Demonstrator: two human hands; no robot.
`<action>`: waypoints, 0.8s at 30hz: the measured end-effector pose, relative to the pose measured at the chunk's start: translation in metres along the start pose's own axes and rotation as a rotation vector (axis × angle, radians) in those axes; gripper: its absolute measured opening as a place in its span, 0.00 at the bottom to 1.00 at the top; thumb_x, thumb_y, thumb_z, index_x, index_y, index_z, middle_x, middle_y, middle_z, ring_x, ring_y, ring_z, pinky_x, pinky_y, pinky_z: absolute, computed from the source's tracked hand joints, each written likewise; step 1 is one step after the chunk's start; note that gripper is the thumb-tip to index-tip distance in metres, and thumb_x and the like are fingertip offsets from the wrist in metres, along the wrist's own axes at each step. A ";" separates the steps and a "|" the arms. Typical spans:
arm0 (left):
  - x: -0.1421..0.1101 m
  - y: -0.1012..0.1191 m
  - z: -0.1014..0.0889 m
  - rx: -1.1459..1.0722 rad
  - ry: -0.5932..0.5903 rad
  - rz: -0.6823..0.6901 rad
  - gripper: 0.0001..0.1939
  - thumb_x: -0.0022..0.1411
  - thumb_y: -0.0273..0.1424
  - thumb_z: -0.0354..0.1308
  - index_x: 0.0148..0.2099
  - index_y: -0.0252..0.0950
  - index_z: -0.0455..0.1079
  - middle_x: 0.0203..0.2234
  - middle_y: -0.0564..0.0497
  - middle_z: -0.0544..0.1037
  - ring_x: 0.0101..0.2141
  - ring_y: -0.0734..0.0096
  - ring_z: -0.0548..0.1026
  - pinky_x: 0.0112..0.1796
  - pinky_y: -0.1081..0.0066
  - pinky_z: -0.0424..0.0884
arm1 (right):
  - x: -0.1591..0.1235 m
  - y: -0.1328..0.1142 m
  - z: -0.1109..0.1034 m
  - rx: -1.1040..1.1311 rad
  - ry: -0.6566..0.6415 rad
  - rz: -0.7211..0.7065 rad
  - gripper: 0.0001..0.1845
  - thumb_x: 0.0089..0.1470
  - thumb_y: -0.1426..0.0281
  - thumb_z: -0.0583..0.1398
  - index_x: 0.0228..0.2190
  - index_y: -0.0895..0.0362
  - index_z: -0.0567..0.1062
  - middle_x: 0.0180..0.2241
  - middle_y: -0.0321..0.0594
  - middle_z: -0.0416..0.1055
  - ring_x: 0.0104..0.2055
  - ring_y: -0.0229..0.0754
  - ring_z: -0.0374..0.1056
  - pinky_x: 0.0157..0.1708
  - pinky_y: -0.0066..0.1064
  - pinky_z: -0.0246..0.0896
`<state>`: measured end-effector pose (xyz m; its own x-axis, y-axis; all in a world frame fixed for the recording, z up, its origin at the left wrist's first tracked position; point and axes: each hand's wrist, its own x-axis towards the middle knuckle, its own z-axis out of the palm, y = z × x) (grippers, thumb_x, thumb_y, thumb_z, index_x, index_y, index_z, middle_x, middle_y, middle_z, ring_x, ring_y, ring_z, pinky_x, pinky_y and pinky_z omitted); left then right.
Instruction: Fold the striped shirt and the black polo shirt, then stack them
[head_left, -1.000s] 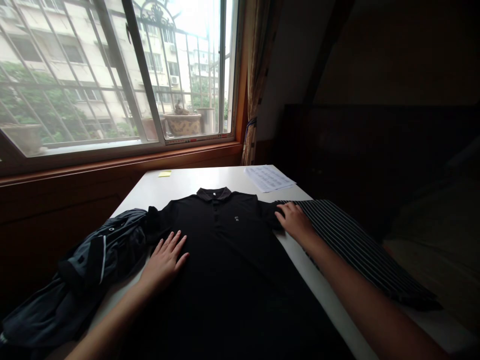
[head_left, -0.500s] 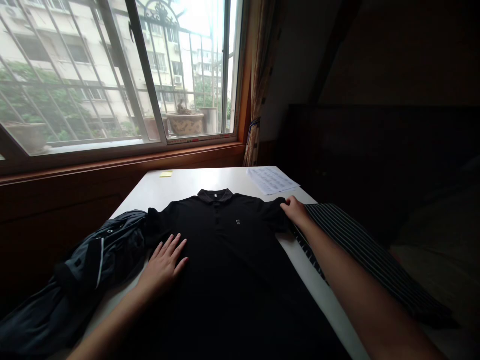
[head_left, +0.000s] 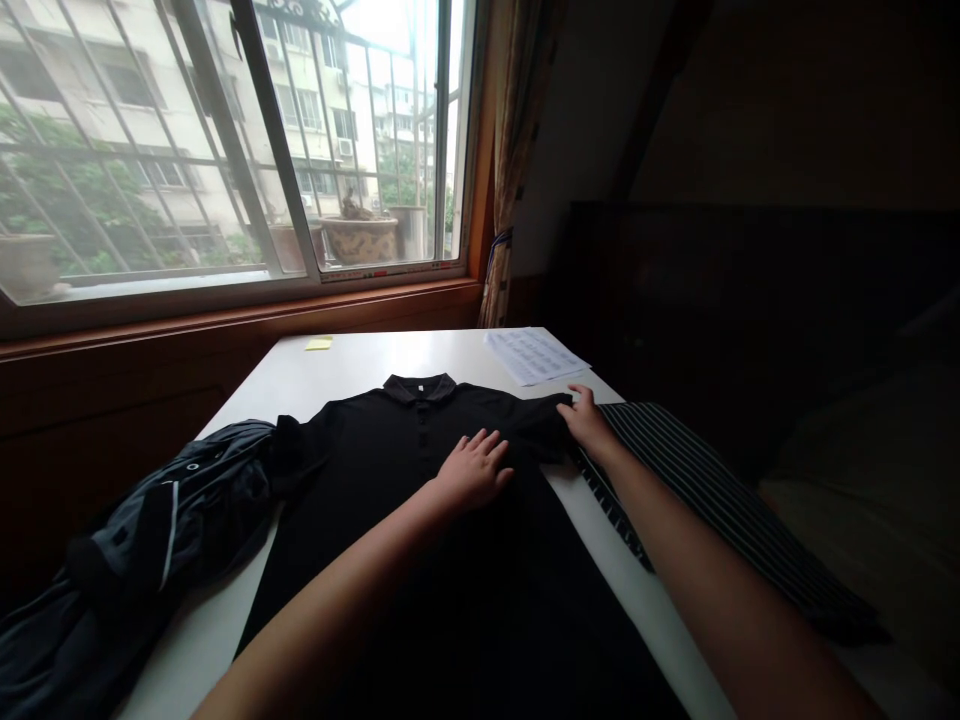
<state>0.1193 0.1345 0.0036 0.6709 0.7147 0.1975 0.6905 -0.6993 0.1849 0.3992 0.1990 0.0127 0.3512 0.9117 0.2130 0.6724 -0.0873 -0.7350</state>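
Note:
A black polo shirt (head_left: 420,560) lies spread out face up, its collar toward the window and a small light logo on its chest in the earlier view. My left hand (head_left: 476,468) rests flat on the chest, fingers stretched out and slightly apart, covering the logo. At the end of the sleeve on the right, my right hand (head_left: 589,422) pinches the cuff between thumb and fingers, with one finger raised off the cloth. The shirt's lower part runs into shadow near me.
On the left edge of the white table (head_left: 360,352) lies a bunched dark grey garment (head_left: 202,500). A dark striped garment (head_left: 697,480) hangs over the right edge. Printed sheets (head_left: 536,355) and a yellow sticky note (head_left: 319,343) lie at the far end, below the window (head_left: 360,150).
My left hand has slid right across the shirt, from near the left sleeve to the chest. My right hand stays at the cuff, with one finger lifted. The view has shifted slightly.

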 end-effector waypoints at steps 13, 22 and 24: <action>0.033 0.038 0.040 -0.058 -0.008 0.226 0.33 0.71 0.50 0.43 0.71 0.41 0.51 0.69 0.46 0.55 0.69 0.51 0.48 0.64 0.40 0.44 | -0.001 -0.009 -0.012 -0.420 -0.093 -0.065 0.27 0.59 0.73 0.50 0.59 0.59 0.62 0.44 0.56 0.76 0.46 0.56 0.72 0.45 0.39 0.61; 0.039 0.042 0.028 -0.305 -0.020 0.471 0.30 0.66 0.36 0.57 0.69 0.41 0.57 0.64 0.45 0.65 0.63 0.63 0.63 0.64 0.58 0.54 | 0.011 -0.008 -0.011 -0.531 -0.144 0.001 0.24 0.60 0.70 0.49 0.57 0.58 0.64 0.45 0.54 0.76 0.44 0.53 0.73 0.41 0.36 0.62; 0.041 0.039 0.024 -0.379 0.002 0.485 0.28 0.65 0.34 0.58 0.66 0.42 0.61 0.61 0.48 0.69 0.60 0.67 0.68 0.62 0.66 0.59 | 0.015 -0.005 -0.015 -0.556 -0.156 0.040 0.22 0.60 0.66 0.50 0.53 0.57 0.68 0.43 0.53 0.77 0.41 0.53 0.74 0.38 0.36 0.63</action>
<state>0.1805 0.1365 -0.0040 0.8837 0.3144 0.3467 0.1626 -0.9009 0.4025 0.4109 0.2070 0.0293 0.3119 0.9480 0.0633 0.9166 -0.2827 -0.2827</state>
